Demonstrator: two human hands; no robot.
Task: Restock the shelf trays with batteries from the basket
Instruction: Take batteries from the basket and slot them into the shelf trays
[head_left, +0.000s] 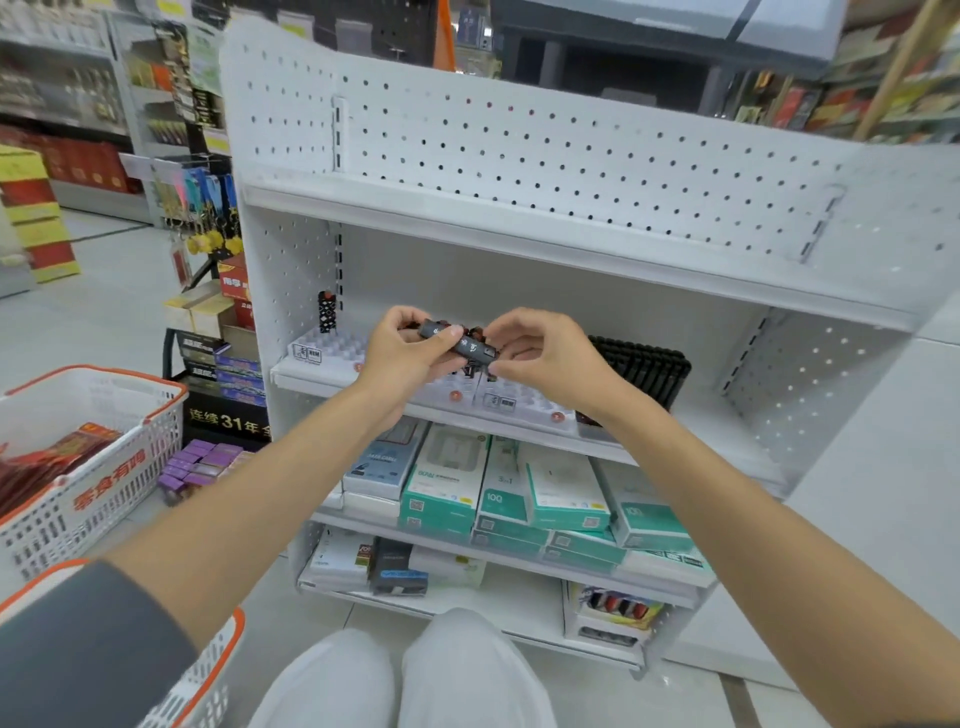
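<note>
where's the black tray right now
In the head view the black tray sits on the middle shelf, just right of the right hand and beside the white trays.

Black batteries held tilted above white, mostly bare shelf trays.

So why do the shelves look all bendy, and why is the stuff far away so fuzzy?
In the head view, the wide lens bows straight lines, so the white shelf curves and leans at the edges. The far aisles at the top corners are soft and blurred. The batteries, held by the left hand and right hand, look fairly sharp, though their print is too small to read. The light is even, with no hard shadows or glare.
</note>
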